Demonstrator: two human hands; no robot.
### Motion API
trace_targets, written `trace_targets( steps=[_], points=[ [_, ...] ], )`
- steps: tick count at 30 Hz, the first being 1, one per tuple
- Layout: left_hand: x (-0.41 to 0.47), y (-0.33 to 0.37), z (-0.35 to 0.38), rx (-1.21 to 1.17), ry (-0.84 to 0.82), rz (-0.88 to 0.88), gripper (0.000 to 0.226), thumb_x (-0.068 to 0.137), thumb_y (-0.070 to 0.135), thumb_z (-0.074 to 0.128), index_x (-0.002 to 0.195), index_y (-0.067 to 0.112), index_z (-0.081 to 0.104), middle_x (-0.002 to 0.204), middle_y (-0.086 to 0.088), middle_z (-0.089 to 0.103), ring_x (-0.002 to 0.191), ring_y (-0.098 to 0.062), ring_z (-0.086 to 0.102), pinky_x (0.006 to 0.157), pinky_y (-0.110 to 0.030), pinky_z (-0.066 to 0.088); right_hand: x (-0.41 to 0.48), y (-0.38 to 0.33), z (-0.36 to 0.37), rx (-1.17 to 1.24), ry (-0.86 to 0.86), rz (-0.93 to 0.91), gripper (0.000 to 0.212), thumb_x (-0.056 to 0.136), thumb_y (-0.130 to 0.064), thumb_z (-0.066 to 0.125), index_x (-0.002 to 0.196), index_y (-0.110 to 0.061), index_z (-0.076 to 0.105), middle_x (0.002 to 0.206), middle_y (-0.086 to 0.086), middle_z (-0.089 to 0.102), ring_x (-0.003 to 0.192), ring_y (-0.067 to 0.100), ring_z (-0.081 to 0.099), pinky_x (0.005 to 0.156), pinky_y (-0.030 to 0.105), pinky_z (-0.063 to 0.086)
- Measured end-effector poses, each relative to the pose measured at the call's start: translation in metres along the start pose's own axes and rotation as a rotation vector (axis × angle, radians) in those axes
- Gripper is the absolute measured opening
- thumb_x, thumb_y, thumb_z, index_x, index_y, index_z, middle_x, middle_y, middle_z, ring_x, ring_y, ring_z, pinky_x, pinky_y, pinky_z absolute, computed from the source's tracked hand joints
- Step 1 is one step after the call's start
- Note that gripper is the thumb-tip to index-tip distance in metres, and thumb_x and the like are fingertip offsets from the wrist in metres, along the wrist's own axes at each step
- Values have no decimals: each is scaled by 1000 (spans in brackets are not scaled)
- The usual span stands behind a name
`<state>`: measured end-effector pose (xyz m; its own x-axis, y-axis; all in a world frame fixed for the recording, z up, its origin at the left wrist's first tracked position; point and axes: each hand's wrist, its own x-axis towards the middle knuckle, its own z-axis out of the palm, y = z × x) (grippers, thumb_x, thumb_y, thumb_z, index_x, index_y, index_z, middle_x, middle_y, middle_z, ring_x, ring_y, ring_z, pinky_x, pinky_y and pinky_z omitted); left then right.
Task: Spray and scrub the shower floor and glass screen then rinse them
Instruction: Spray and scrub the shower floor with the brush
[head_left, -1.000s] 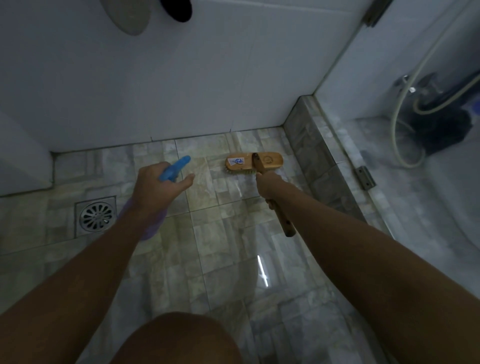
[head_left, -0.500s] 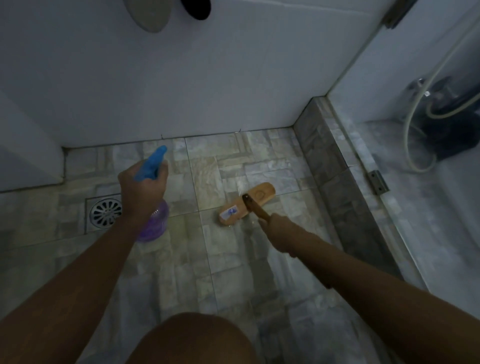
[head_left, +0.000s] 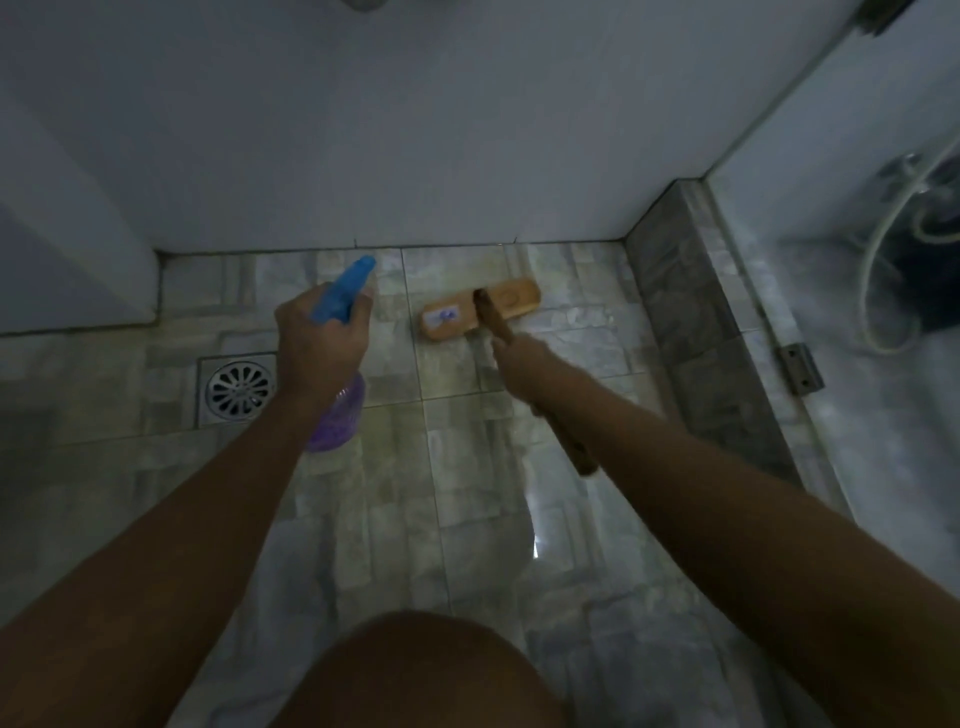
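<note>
Brush (head_left: 457, 314) pushed toward wall (head_left: 415, 130), just beyond gripping right hand (head_left: 522, 364)

- A plain white wall (head_left: 415, 130) runs along the far side, dimly lit.
- The glossy marbled tile floor (head_left: 467, 519) reflects a bright streak.
- A square metal floor drain (head_left: 236, 389) sits left.
- Right, a stone kerb (head_left: 691, 322) bears the glass screen (head_left: 831, 182) and its hinge (head_left: 800, 368); a pale hose (head_left: 878, 270) loops behind.
</note>
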<state>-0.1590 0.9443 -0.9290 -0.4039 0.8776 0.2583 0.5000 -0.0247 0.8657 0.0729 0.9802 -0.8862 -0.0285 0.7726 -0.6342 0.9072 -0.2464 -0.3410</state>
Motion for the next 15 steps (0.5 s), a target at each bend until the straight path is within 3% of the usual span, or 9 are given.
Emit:
trace_targets(
  steps=[3, 6, 9, 13, 15],
  points=[
    [1, 0, 0, -23, -2, -23, 45, 95, 36, 63, 70, -1, 58, 58, -9, 49, 47, -18, 43, 45, -28, 35, -26, 41, 7, -80, -7, 41, 39, 106, -41, 34, 107, -9, 56, 100, 12, 61, 69, 18, 55, 53, 29, 45],
    [-2, 2, -4, -43, -1, -14, 45, 96, 31, 63, 68, -4, 56, 57, -15, 49, 47, -24, 44, 44, -33, 36, -43, 66, -5, -45, 17, 173, 41, 105, -46, 33, 107, -10, 53, 90, 9, 60, 69, 22, 57, 51, 31, 47],
    [-8, 3, -9, -56, -10, -34, 41, 96, 25, 62, 67, -3, 54, 57, -11, 46, 48, -21, 42, 44, -40, 39, -55, 58, -1, -28, 12, 226, 41, 105, -48, 33, 109, -12, 53, 86, 9, 60, 62, 21, 56, 45, 29, 46],
    [-39, 2, -41, 16, -57, -39, 44, 94, 35, 61, 71, -3, 60, 55, -10, 46, 48, -19, 42, 46, -41, 40, -91, 42, 41, -243, -124, -12, 40, 108, -36, 32, 120, -8, 57, 105, 13, 62, 87, 26, 61, 73, 35, 50],
    [-63, -4, -67, 131, -91, -29, 54, 89, 49, 59, 85, -4, 70, 56, -8, 51, 49, -17, 45, 51, -35, 42, -112, 37, 71, -256, -185, -81, 38, 107, -40, 34, 115, -10, 57, 102, 9, 65, 85, 24, 65, 74, 35, 53]
  ],
)
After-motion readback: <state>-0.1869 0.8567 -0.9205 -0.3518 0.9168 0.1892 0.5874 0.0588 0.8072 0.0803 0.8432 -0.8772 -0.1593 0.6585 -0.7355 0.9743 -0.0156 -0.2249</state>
